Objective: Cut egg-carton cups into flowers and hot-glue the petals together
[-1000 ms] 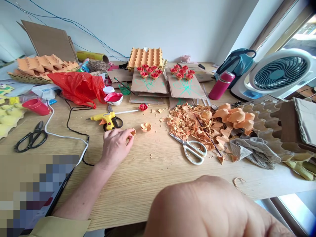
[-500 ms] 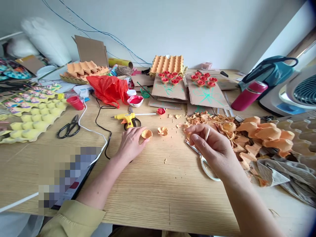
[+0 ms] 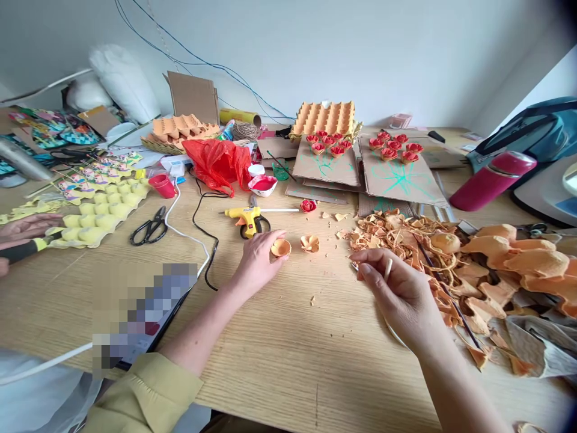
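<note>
My left hand (image 3: 262, 261) curls its thumb and fingers around a small orange egg-carton cup (image 3: 281, 248) low over the table. Just right of it lies a second cup cut into petals (image 3: 310, 243), touched by neither hand. My right hand (image 3: 399, 288) is closed, with the end of a short pale stick (image 3: 388, 269) poking up between thumb and fingers. White-handled scissors lie mostly hidden beneath that hand. Beyond my left hand rests a yellow glue gun (image 3: 246, 215) with a white glue stick in its back. A red paper-pulp flower (image 3: 308, 205) lies near the stick's end.
Orange carton scraps (image 3: 383, 237) heap at right. Red flowers (image 3: 394, 144) stand on cardboard behind. Black scissors (image 3: 149, 227), a tablet (image 3: 153, 325) and cables lie left. A red bottle (image 3: 493, 180) stands back right. Another person's hand (image 3: 31, 227) is beside the yellow egg tray (image 3: 97, 219).
The view has swung left, so things sit farther right and another person's hands show at the left edge. Both my hands keep nearly the same pose, the left still around the cup.
</note>
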The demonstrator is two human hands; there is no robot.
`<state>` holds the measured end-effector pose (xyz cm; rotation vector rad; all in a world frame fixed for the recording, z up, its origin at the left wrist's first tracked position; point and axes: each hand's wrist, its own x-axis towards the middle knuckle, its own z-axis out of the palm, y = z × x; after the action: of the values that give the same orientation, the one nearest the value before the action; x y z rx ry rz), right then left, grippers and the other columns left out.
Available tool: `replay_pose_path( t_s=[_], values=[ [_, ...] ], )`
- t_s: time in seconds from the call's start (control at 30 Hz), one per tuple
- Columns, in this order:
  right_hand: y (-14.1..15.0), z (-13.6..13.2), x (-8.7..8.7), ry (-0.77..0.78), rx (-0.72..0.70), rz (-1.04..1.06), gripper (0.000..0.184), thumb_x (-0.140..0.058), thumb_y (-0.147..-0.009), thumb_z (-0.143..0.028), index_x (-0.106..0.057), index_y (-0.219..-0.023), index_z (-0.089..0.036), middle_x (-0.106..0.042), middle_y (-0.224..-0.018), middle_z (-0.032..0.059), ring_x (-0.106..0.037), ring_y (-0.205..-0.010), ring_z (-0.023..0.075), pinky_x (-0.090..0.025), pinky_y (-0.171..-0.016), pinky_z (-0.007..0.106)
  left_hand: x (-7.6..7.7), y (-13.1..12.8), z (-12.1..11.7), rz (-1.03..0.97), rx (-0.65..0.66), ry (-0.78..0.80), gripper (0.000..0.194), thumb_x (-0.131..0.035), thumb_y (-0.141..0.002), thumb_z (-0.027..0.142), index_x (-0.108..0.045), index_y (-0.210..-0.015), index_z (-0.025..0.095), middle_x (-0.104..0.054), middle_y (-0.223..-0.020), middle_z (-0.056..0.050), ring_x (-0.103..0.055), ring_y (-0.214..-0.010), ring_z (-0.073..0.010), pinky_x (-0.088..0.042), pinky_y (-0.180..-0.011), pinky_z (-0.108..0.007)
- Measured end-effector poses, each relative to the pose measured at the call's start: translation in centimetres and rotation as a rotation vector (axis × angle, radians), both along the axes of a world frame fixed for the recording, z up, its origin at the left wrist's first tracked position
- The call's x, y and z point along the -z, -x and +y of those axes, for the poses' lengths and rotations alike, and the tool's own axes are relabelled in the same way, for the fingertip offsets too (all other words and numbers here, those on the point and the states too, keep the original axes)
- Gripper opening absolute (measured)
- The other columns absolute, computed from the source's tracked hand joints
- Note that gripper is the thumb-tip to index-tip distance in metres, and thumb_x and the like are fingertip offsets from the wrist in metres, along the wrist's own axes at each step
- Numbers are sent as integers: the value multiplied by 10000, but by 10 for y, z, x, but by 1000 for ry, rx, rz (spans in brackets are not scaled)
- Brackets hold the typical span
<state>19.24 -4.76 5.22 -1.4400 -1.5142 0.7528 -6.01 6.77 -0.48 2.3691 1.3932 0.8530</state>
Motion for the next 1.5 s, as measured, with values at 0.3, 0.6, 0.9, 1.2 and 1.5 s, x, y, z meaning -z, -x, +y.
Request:
replay_pose_path(
  t_s=[0.3,0.6,0.9,1.2,1.5],
  values=[
    [5,-3,-1,-47,10,-98,213,-514,-995,-383,-625,-1095,-231,-553,-755,-13,-482,-625,135,-382,-553,247,-8,1,0,-191,-26,116,534,-747,-781,153,-572,-1281,217,-699,-1255,-89,-634,-1173,-234,-441,-1065,-439],
    [5,-4,-7,-143,-59,-208,317,-349,-1061,-397,-609,-1148,-238,-607,-771,8,-591,-682,156,-460,-649,259,-34,6,-2,-592,-17,299,332,-677,-839,361,-614,-1100,166,-697,-1172,-108,-673,-1064,-226,-539,-903,-359],
    [-6,7,-4,-68,-102,-433,365,-358,-1054,-394,-679,-1112,-230,-710,-1108,92,-696,-977,221,-516,-802,306,-31,-50,-49,-355,406,232,382,-768,-770,173,-616,-1118,221,-666,-1156,-83,-637,-1082,-235,-560,-850,-343],
    [-8,4,19,-83,-71,-439,205,-471,-1015,-268,-617,-880,-215,-623,-840,42,-582,-665,157,-450,-624,276,-3,-57,-58,-257,399,166,500,-746,-821,184,-516,-1261,233,-671,-1226,-74,-641,-1156,-232,-513,-1031,-369],
    [1,2,26,-23,-106,-460,133,-497,-994,-229,-630,-1006,-218,-620,-902,38,-590,-619,132,-467,-591,271,3,-50,-53,-226,388,168,542,-725,-846,205,-470,-1321,258,-655,-1261,-72,-645,-1174,-234,-530,-1027,-369]
  ],
)
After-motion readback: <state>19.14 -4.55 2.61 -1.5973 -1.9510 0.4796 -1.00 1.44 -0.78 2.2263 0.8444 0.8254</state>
